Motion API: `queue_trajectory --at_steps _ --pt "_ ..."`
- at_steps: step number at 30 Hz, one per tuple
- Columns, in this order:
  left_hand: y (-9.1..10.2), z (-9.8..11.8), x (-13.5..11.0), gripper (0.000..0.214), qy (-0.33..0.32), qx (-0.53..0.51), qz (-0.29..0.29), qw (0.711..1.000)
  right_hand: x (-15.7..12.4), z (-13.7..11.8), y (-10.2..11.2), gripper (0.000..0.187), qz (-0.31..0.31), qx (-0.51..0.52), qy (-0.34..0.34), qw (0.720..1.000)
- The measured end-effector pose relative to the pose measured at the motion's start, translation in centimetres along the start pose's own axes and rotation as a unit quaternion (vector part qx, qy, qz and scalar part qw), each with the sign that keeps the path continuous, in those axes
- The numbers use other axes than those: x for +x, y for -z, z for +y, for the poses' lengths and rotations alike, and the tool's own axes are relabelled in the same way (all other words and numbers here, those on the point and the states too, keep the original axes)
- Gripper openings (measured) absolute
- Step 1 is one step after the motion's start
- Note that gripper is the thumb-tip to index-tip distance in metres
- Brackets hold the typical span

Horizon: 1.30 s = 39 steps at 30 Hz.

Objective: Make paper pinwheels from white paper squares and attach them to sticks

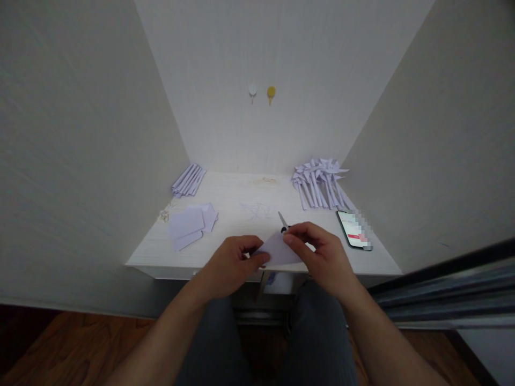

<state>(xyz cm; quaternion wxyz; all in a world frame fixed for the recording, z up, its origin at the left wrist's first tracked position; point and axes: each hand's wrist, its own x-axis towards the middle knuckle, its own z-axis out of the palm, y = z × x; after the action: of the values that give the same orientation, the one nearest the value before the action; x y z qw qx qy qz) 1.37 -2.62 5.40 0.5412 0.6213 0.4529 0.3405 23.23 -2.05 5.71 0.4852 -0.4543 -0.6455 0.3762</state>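
Over the front edge of the white desk, a folded piece of white paper (280,251) is held between my two hands. My left hand (237,262) pinches its left corner between thumb and fingers. At the upper right corner, the thumb and fingertips of my right hand (322,254) close on the paper. Scissors (283,220) lie just behind the paper, blade toward the wall, their handles partly hidden by my right hand. Left of my left hand rest several loose paper sheets (187,225).
Rolled paper sticks (189,180) lie at the back left of the desk (229,187), and paper pinwheels on sticks (319,179) at the back right. Thin paper strips (257,210) lie mid-desk. A phone (353,230) is at the right. Walls enclose three sides.
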Motion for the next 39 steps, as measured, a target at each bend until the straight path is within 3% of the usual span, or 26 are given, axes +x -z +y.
queue_trajectory --at_steps 3,5,8,12,26,31,34,39 --pt "-0.4 -0.3 0.9 0.022 -0.022 -0.048 0.075 0.996 0.2 1.6 -0.3 0.047 0.040 0.169 -0.058 0.983" --pt "-0.9 -0.6 1.5 0.024 -0.038 -0.085 0.098 0.991 -0.2 2.5 -1.2 0.045 0.037 0.224 -0.113 0.967" --pt "-2.0 -1.1 2.1 0.026 -0.050 -0.101 0.103 0.988 -0.9 3.2 -2.8 0.029 0.028 0.225 -0.134 0.965" --pt "-2.8 -1.4 2.2 0.023 -0.045 -0.108 0.109 0.987 -1.2 3.5 -3.7 0.024 0.059 0.235 -0.127 0.962" --pt "-2.5 -1.9 1.8 0.024 -0.016 -0.133 0.109 0.985 -0.1 3.3 -0.8 0.029 0.143 0.263 -0.108 0.948" --pt "-2.5 -2.3 1.7 0.029 -0.005 -0.148 0.079 0.986 0.1 3.4 -0.8 0.025 0.177 0.241 -0.079 0.951" --pt "-2.4 -2.7 1.7 0.025 -0.001 -0.144 0.061 0.988 0.3 3.5 -0.8 0.024 0.180 0.219 -0.074 0.956" --pt "-1.5 -3.8 1.9 0.014 -0.013 -0.140 0.097 0.985 0.6 3.8 0.0 0.030 0.140 0.182 -0.096 0.969"
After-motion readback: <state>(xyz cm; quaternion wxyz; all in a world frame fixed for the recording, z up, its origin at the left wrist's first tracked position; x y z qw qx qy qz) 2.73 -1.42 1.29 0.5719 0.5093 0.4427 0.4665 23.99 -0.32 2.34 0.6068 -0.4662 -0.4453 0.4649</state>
